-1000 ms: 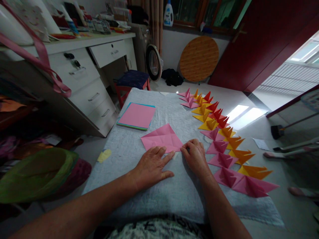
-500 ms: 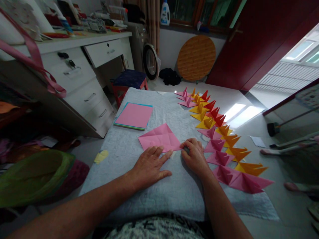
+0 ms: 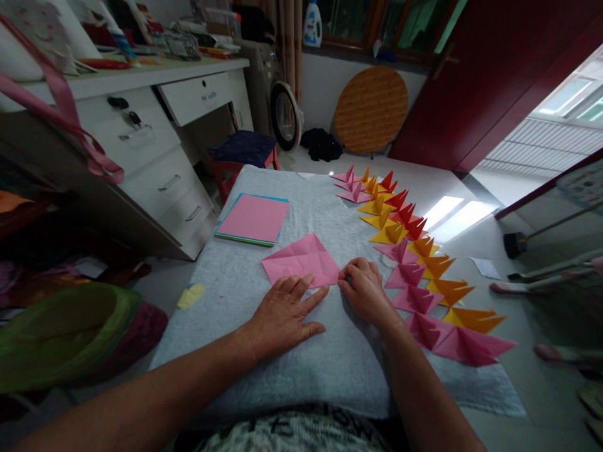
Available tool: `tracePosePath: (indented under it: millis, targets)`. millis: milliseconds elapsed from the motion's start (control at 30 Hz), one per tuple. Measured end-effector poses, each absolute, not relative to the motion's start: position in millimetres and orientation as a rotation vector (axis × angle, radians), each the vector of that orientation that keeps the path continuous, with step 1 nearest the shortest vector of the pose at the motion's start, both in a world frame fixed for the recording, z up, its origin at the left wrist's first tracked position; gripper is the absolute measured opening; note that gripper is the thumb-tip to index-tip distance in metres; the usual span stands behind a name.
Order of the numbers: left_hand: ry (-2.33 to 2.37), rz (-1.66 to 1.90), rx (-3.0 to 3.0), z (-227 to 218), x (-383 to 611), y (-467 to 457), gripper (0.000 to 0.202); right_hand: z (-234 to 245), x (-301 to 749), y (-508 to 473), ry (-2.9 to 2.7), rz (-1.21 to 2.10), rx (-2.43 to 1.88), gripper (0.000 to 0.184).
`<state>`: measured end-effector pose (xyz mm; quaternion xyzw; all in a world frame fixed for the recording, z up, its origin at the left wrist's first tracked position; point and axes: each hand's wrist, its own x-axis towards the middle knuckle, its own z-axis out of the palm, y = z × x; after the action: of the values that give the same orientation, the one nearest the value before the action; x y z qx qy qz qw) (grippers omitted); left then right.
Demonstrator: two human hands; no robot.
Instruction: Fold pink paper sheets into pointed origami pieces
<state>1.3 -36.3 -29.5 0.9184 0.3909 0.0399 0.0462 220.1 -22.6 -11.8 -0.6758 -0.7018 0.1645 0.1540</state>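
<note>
A pink sheet of origami paper (image 3: 306, 257), creased and folded along its near edge, lies on the cloth-covered table (image 3: 264, 389). My left hand (image 3: 289, 314) rests flat with fingers spread, its fingertips pressing on the near edge of the paper. At the paper's right corner, my right hand (image 3: 365, 289) has its fingers closed in a pinch on that corner. Beyond the paper to the left sits a stack of square coloured paper (image 3: 254, 218), pink on top.
Rows of folded paper cranes, such as a pink one (image 3: 417, 300) and a yellow one (image 3: 477, 319), line the table's right side. A green-lined basket (image 3: 70, 333) stands at left. A stool (image 3: 247, 150) and white desk (image 3: 160, 169) are behind.
My right hand has shifted slightly left and up at the paper's right corner. My left hand stays nearly in place on the near edge.
</note>
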Motion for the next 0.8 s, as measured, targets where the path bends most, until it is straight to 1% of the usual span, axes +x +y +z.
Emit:
tracePosePath:
  millis: [367,633,800]
  targets:
    - [1.199,0.09,2.759,-25.8,2.4,-36.4,0.07,-9.3,217.6,-9.8,-2.162,0.388,-2.017,0.017]
    - [1.223,0.104,2.762,-25.0,2.4,-37.5,0.07,-8.3,213.9,-11.9,-2.111,0.37,-2.088,0.019]
    - [1.224,0.129,2.777,-27.9,1.3,-37.6,0.07,-11.1,218.0,-15.1,-2.037,0.392,-2.105,0.011]
